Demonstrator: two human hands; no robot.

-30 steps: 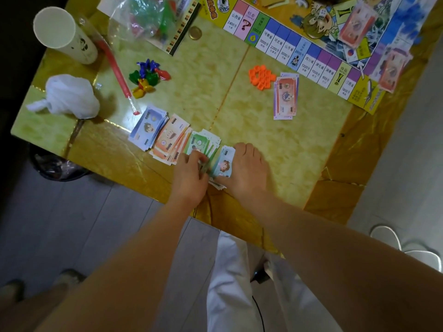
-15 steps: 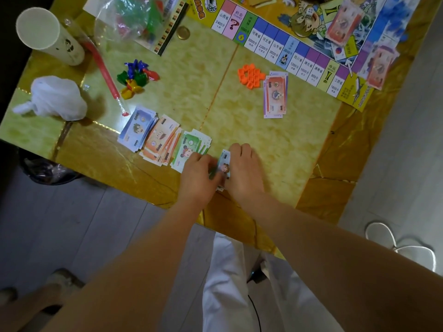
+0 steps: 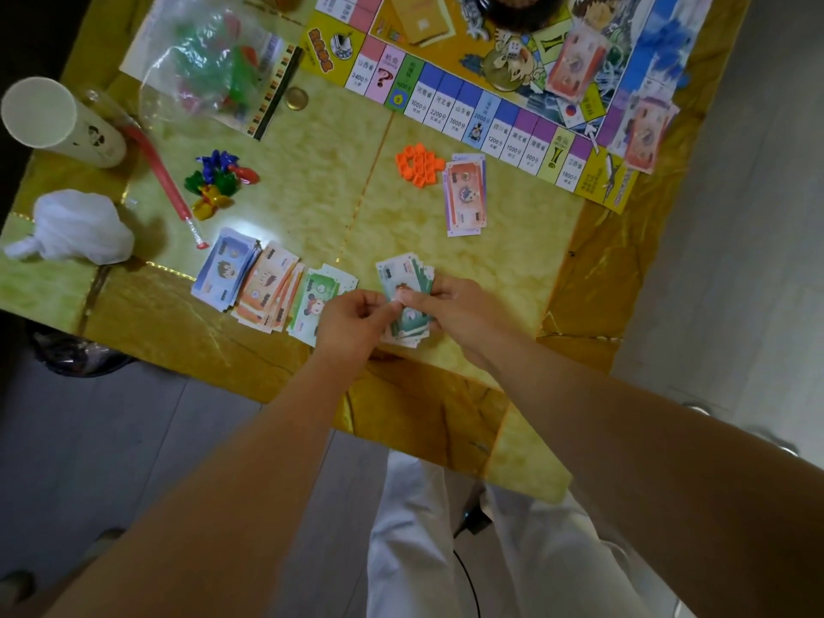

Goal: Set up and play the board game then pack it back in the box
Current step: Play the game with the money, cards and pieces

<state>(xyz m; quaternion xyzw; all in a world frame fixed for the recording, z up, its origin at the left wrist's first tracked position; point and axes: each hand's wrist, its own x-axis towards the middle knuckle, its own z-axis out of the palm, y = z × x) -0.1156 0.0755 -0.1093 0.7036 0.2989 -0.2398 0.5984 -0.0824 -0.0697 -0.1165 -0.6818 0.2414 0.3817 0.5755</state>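
Left hand [image 3: 356, 321] and right hand [image 3: 461, 310] now pinch the teal notes [image 3: 403, 278], fanned.

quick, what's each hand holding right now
Left hand: pinches the green banknote stack at its left side.
Right hand: grips the same stack from the right.

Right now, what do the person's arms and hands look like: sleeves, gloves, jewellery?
Both forearms are bare, no sleeves in view. The left hand and right hand wear no gloves; no watch, bracelet or ring shows. Below are white trousers.
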